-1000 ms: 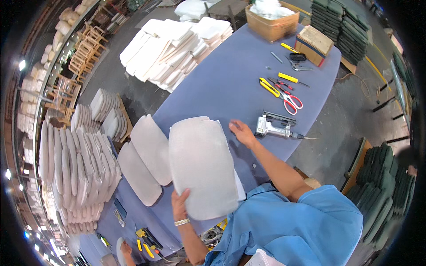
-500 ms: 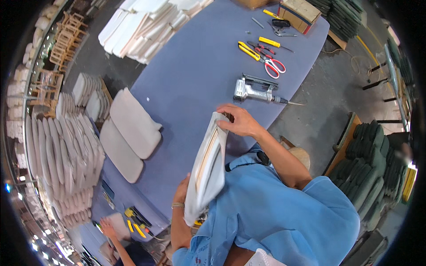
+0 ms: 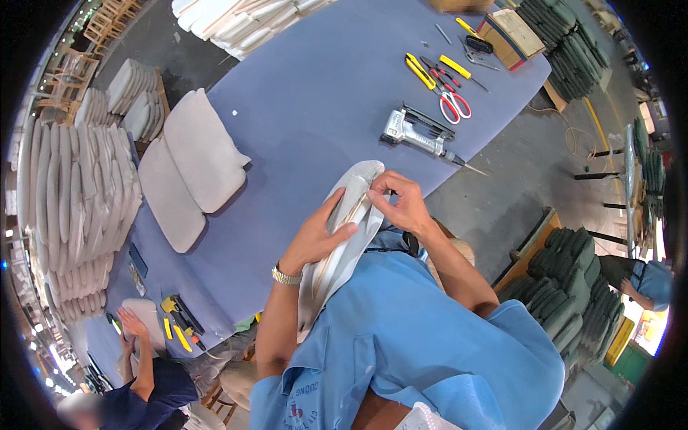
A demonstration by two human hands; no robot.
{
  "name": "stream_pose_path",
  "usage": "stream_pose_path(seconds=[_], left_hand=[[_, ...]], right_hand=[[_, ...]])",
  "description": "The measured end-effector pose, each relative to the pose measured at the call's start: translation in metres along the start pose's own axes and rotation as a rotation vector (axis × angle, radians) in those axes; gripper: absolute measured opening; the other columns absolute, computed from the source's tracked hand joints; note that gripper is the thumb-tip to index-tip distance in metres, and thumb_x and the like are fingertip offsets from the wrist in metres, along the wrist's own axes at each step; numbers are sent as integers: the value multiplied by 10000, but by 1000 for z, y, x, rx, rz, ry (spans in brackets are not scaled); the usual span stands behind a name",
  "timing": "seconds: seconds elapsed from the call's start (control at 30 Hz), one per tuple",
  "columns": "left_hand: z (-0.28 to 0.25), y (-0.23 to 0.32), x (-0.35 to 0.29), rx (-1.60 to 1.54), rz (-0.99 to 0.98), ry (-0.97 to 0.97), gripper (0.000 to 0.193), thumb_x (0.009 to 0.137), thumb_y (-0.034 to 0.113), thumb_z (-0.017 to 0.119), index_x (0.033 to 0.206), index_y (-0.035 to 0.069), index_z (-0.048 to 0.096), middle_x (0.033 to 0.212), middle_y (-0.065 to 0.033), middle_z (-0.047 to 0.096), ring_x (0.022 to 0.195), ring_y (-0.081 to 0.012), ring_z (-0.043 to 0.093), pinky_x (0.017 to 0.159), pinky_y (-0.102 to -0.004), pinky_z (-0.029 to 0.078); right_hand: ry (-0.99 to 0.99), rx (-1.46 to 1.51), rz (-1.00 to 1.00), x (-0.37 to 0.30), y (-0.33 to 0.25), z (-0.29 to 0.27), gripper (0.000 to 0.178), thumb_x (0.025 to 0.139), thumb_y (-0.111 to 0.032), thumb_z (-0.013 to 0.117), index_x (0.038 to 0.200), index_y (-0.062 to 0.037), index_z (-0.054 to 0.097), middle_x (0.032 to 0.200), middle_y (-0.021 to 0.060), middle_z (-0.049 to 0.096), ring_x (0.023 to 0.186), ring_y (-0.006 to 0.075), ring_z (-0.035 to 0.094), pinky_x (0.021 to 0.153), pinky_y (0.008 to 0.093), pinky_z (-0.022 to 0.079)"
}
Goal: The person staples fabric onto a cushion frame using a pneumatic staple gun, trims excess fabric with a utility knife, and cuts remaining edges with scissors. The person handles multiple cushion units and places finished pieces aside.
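Observation:
A light grey fabric-covered cushion [image 3: 342,266] stands tilted on edge against my blue shirt, its cover parted along the side. A thin tan board edge and white layers show in that gap. My left hand [image 3: 319,236] holds the cushion across its middle, thumb over the parted side; some fingertips are hidden. Toward the far end, my right hand [image 3: 401,203] pinches the cover edge with thumb and bent fingers. Beyond it on the blue-grey table lies a silver staple gun [image 3: 417,134]. Two finished-looking grey cushions [image 3: 204,143] lie overlapping to the left.
Red-handled scissors [image 3: 454,107], yellow-handled cutters [image 3: 420,70] and a yellow screwdriver [image 3: 456,66] lie near a cardboard box [image 3: 510,39]. Stacked grey cushions [image 3: 79,186] stand left, dark green ones [image 3: 566,287] right. A co-worker [image 3: 147,380] handles a grey pad at lower left.
My left hand has moved up from the cushion's lower end to its middle. My right hand has shifted slightly right and down along the cover edge. The cushion's far end has tipped away.

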State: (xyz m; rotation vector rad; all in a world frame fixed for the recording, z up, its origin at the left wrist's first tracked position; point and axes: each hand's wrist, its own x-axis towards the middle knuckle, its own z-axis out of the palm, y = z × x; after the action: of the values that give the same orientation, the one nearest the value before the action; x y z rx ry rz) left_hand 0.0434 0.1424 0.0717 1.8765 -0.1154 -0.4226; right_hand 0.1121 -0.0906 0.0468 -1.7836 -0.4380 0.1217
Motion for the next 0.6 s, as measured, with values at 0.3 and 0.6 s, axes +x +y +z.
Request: stream_pose_path(seconds=[0.3,0.6], left_hand=[[10,21,31,189,-165,145,433,1080,354,483,1268,-11,620,1013,-297,682,959,-490,668,831,-486,530],[33,26,39,501,48,298,363,1090,283,454,1209,13,665,991,-254,724,839,-430,704,737,-486,549]], right_hand=[[163,-21,64,-13,-4,5,111,855,-49,744,948,-23,689,887,76,681,810,175,663,729,311,521],[-31,-80,180,-8,2,-6,140,915,-170,714,976,-44,722,905,96,629,803,227,634,707,348,516]])
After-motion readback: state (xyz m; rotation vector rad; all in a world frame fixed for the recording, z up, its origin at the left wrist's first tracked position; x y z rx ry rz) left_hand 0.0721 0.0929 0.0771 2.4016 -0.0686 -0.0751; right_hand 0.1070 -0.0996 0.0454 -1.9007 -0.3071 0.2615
